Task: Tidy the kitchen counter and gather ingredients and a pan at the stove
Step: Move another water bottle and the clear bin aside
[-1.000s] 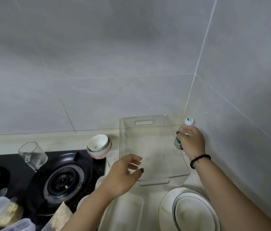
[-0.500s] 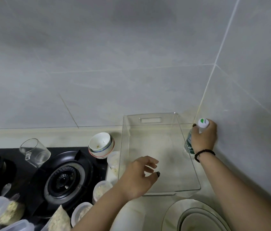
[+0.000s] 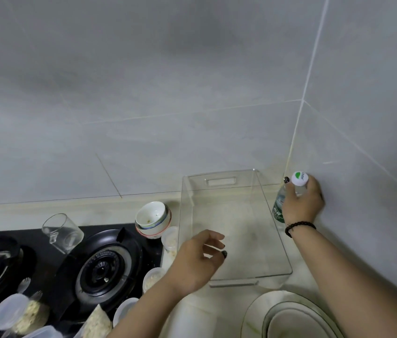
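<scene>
A: Which step is in hand here?

B: Tidying, I judge. The right hand [image 3: 302, 203] is curled around a small clear plastic bottle with a white cap and green label [image 3: 279, 208], gripping it near the neck. The bottle stands upright in the corner of the pale counter [image 3: 297, 272], between the grey tiled wall [image 3: 363, 142] and the right side of a clear rectangular acrylic tray [image 3: 236, 228], just beside both.

A: And the other hand?

B: The left hand [image 3: 197, 259] hovers over the tray's near left edge, fingers loosely bent and apart, holding nothing. I cannot tell whether it touches the tray wall.

A: Where are the ingredients and the pan?

B: Several small lidded plastic tubs of pale food [image 3: 17, 315] sit on and around the black 2-burner gas stove [image 3: 100, 269]. A stack of white ceramic bowls with coloured rims [image 3: 153, 219] stands at the stove's back right corner, a clear glass cup [image 3: 62, 232] lies tilted between the burners, and white oval plates [image 3: 287, 315] are stacked at the near edge. No pan shows, so gathering looks barely begun.

A: What does the next move call for?

B: Probably a clean vertical lift of the bottle, or a letting go if it belongs there. The gap between tray and wall is tight, so the wrist needs to avoid knocking the light tray.
</scene>
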A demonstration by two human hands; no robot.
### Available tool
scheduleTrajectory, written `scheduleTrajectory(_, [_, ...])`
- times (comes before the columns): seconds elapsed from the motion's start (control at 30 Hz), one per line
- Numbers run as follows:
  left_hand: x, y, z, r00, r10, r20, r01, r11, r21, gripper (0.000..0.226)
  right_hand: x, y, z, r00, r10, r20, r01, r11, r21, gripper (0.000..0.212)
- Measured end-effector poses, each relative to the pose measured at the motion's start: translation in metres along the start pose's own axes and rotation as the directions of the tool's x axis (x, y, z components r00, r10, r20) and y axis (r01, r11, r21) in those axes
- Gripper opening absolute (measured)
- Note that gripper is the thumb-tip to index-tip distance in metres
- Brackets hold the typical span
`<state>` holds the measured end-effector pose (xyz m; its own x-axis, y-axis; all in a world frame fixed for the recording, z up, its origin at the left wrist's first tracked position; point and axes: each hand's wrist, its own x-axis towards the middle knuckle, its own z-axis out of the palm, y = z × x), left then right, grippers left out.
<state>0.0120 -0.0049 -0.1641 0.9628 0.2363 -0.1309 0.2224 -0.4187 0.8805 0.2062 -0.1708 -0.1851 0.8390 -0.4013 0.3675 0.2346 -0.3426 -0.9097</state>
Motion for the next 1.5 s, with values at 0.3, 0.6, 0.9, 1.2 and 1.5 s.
scheduleTrajectory(0.3, [-0.009, 0.015, 0.001, 0.996, 0.039, -0.079, -0.047, 0.993, -0.107, 0.032, -0.001, -0.102, -0.025, 0.994, -0.105, 0.022, 0.093, 0.945, 0.314, 0.036])
scheduleTrajectory(0.6, [0.003, 0.052, -0.017, 0.947, 0.146, -0.285, -0.223, 0.939, -0.262, 0.027, -0.034, -0.187, -0.035, 0.922, -0.01, 0.386, -0.251, 0.745, 0.618, 0.02])
scheduleTrajectory(0.9, [-0.011, 0.036, -0.035, 0.954, 0.211, -0.215, -0.27, 0.916, -0.296, 0.038, -0.089, -0.177, -0.007, 0.716, 0.061, 0.695, -0.538, 0.682, 0.495, 0.016])
scheduleTrajectory(1.2, [-0.005, -0.003, -0.037, 0.994, 0.024, -0.111, -0.07, 0.901, -0.428, 0.055, -0.092, -0.143, 0.016, 0.57, 0.088, 0.817, -0.523, 0.806, 0.278, 0.019])
scheduleTrajectory(1.5, [0.022, 0.003, -0.067, 0.944, -0.295, -0.147, 0.108, 0.699, -0.707, 0.046, -0.054, -0.071, 0.011, 0.677, 0.22, 0.702, -0.157, 0.975, -0.155, 0.043])
